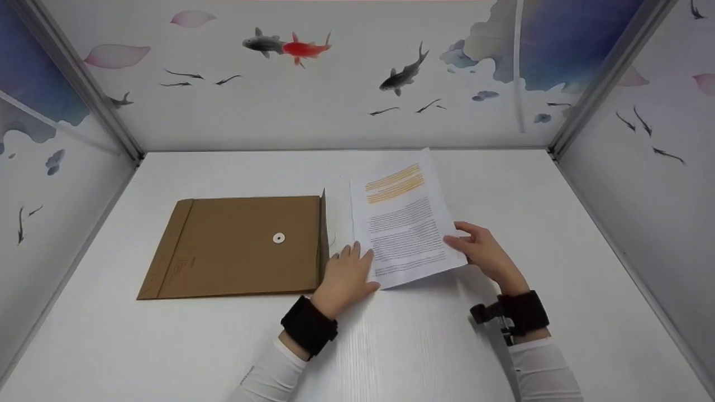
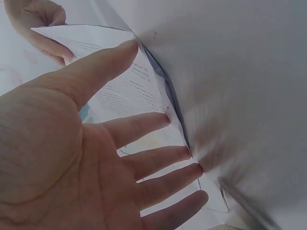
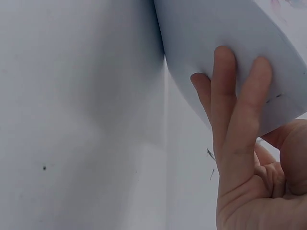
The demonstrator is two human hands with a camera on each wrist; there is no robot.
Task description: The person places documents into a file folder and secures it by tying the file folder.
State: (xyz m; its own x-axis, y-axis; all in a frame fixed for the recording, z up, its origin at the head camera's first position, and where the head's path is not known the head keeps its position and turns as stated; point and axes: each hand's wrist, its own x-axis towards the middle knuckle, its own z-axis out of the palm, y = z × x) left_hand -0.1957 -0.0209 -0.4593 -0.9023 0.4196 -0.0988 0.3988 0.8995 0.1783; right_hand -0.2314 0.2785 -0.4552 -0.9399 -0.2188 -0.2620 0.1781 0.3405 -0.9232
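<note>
A printed sheet of paper [image 1: 406, 223] with rows of dark text and orange lines near its top lies at a slant on the white table. My right hand [image 1: 489, 254] pinches its lower right corner, thumb on top, and raises that side. Several fingers press the blank underside of the paper [image 3: 225, 28] in the right wrist view. At the lower left edge, my left hand [image 1: 344, 279] touches the paper with straight, spread fingers. Its palm and fingertips against the paper edge show in the left wrist view. Whether more than one sheet is there, I cannot tell.
To the left lies a brown document envelope [image 1: 240, 245] with a white round button [image 1: 279, 238]; its right-hand flap [image 1: 323, 240] stands up. Panels painted with fish [image 1: 304, 49] enclose the table [image 1: 391, 346] at the back and both sides.
</note>
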